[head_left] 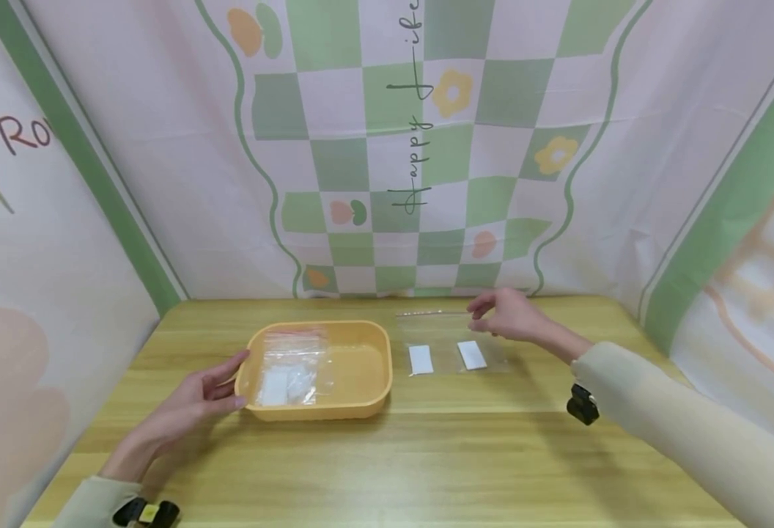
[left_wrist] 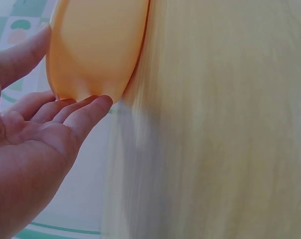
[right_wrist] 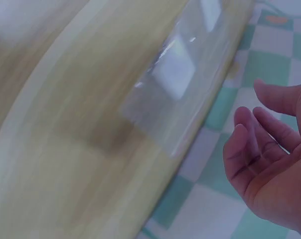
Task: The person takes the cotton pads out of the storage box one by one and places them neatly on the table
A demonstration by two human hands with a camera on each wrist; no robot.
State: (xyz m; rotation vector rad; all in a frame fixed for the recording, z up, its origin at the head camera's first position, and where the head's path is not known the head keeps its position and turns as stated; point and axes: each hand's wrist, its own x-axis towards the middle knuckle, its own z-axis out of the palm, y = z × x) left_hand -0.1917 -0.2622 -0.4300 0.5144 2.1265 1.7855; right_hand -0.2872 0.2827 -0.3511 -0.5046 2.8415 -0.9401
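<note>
At the left end of a yellow plastic tray [head_left: 360, 374], my left hand [head_left: 192, 400] touches the wall with thumb and fingertips spread apart. The left wrist view shows its fingers nearly straight against the tray's end wall [left_wrist: 98, 50]. Inside the tray's left half lie clear plastic bags [head_left: 295, 367] with white pieces in them. To the right, a flat clear zip bag [head_left: 443, 337] rests on the table, with two white rectangles [head_left: 420, 359] showing. My right hand [head_left: 509, 315] hovers at that bag's upper right corner, fingers loosely bent, thumb apart, nothing between them.
The wooden table [head_left: 426, 469] runs back to a printed curtain [head_left: 400, 161] with green checks. More cloth [head_left: 50, 257] hangs along the left side. A black device is strapped on each wrist.
</note>
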